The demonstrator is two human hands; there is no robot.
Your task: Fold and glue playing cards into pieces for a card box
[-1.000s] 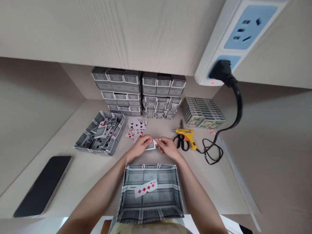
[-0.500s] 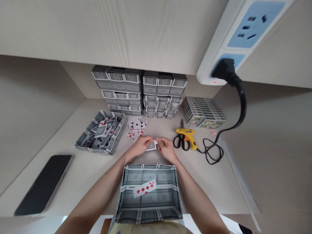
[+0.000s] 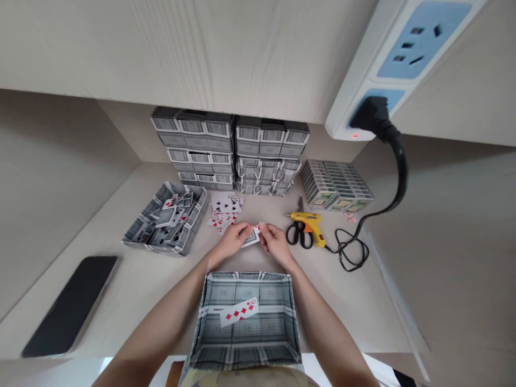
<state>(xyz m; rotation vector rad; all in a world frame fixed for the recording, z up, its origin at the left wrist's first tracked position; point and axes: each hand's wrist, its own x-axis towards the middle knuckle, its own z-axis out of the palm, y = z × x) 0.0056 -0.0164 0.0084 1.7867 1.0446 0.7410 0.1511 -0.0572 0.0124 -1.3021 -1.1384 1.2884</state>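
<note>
Between my two hands is a playing card (image 3: 251,237), its patterned back facing up and a bit of white and red showing at its upper right corner. My left hand (image 3: 234,239) pinches the card's left side with thumb and fingers. At the right corner, my right hand (image 3: 274,242) is closed on the same card. Close to my body stands an open box made of playing cards (image 3: 268,336), with a cut strip of a diamond card (image 3: 240,313) lying inside. A small pile of face-up cards (image 3: 226,204) lies just beyond my left hand.
A card-made tray (image 3: 193,226) with loose cards sits left, a black phone (image 3: 70,306) nearer. Stacked card boxes (image 3: 201,142) and packaged decks (image 3: 336,185) line the back. Right lie black-handled scissors (image 3: 299,236) and a yellow glue gun (image 3: 310,223), its cord trailing toward a power strip (image 3: 360,97).
My right hand has shifted slightly up at the card's corner, where red now shows. The card has tilted a little, its right side higher. The other things stay put.
</note>
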